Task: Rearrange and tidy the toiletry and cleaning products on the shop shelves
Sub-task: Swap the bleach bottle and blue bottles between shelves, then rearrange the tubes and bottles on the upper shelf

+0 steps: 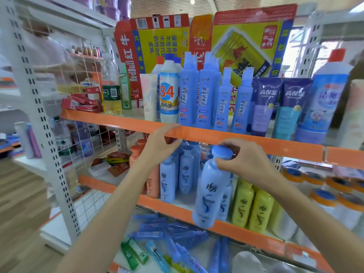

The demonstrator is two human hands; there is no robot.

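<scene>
My right hand [242, 160] grips the neck of a light blue shampoo bottle [211, 192] just under its cap and holds it tilted in front of the middle shelf. My left hand [159, 144] reaches under the orange edge of the upper shelf [246, 137], with fingers half curled by the caps of the blue bottles [177, 174] standing on the middle shelf; whether it grasps one is hidden. Orange bottles [152, 180] stand to their left and yellow ones [252, 205] to their right.
The upper shelf carries a white 84 disinfectant bottle [169, 91], tall blue spray bottles [208, 95], purple tubes [275, 107] and a large blue bottle [327, 99]. Blue and green toothpaste boxes [167, 245] lie jumbled on the lower shelf. A person [45, 50] stands beyond the left rack.
</scene>
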